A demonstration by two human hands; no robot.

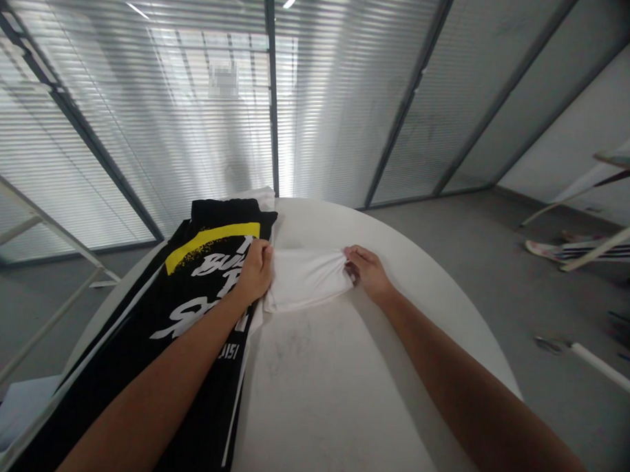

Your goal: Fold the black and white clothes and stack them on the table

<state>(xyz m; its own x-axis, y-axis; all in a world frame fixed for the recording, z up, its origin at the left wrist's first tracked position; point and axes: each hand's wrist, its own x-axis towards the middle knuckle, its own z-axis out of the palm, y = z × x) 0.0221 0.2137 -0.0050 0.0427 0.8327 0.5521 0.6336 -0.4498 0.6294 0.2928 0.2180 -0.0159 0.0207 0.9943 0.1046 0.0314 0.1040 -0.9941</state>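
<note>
Both my forearms reach away from me over the round white table (396,266); my left hand (254,270) is curled shut, gripping the left edge of the folded white cloth (306,280); my right hand (368,272) pinches its right edge, fingers bunched; the cloth lies flat at the table's middle, long axis left to right, just right of the black printed garment (199,294).

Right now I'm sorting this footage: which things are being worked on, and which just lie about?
In hand:
- folded white cloth, gripped by left hand and right hand

Lying about:
- black printed garment with yellow stripe
- round white table
- white rod on the floor
</note>
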